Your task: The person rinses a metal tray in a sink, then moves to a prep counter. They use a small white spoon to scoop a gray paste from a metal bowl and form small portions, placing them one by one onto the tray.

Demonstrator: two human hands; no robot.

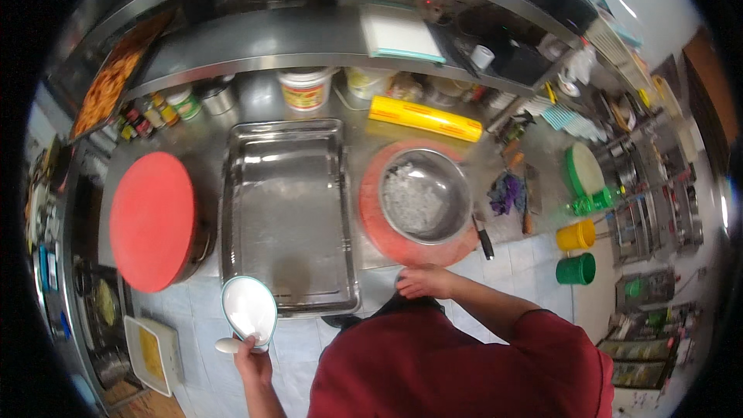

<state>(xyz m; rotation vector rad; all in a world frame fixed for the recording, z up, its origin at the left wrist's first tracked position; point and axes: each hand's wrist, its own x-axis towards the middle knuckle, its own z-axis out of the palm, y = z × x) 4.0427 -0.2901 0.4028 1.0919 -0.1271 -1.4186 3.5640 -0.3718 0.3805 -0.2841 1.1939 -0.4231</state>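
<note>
My left hand (253,360) grips a white bowl (246,307) with a thin teal rim, at the front left corner of the steel tray. A white rounded piece like a spoon or handle (226,346) juts out beside my thumb. Whether the bowl's white inside holds anything is unclear. My right hand (426,282) is at my waist by the counter's front edge, its fingers bent; what they touch is hard to see. Above it, a round red board (374,232) carries a steel mixing bowl (447,209) partly filled with white clumps (409,200). The deep steel tray (287,203) lies left of that board.
A red round lid or board (152,220) tops a large pot at left. A yellow film roll (425,119) lies behind the steel bowl. A black-handled knife (485,244) overhangs the edge; a purple cloth (508,193) lies farther right. White buckets (305,90) stand under the shelf (255,35).
</note>
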